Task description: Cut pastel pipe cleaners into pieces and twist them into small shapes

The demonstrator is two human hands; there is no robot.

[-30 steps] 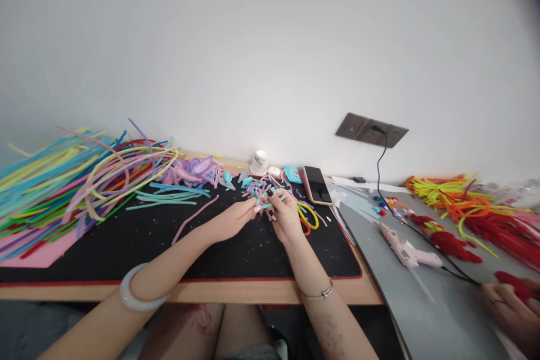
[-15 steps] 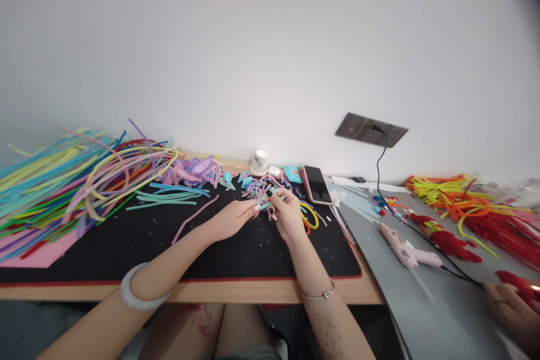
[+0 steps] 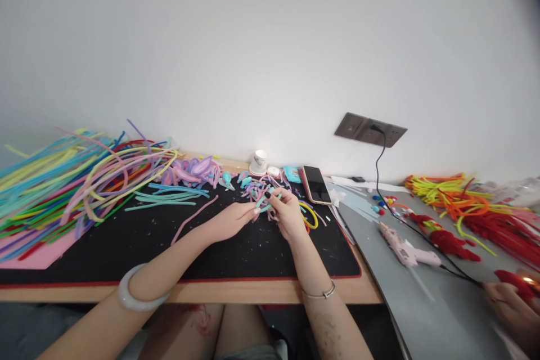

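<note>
Between my two hands is a short teal pipe cleaner (image 3: pixel 264 207). My left hand (image 3: pixel 233 219) pinches its near end between thumb and fingers. Closed on its other end is my right hand (image 3: pixel 288 215), dark-nailed thumb and fingertips pressed together. Behind and below the fingers lies a heap of short pink, purple and teal pipe cleaner pieces (image 3: pixel 253 192), partly covered by my hands. A single pink pipe cleaner (image 3: pixel 193 219) rests on the black mat (image 3: pixel 139 250) left of my left hand. Several teal pipe cleaners (image 3: pixel 166 198) lie farther left.
A big pile of coloured pipe cleaners (image 3: pixel 84 180) covers the left side. Along the wall stand a white cup (image 3: pixel 259 162) and a phone (image 3: pixel 317 184). On the grey table to the right are a pink glue gun (image 3: pixel 407 247), its cord, and another person's hand (image 3: pixel 512 306).
My hands have barely moved. The teal pipe cleaner shows a little more between my fingertips, and the view has shifted very slightly.
</note>
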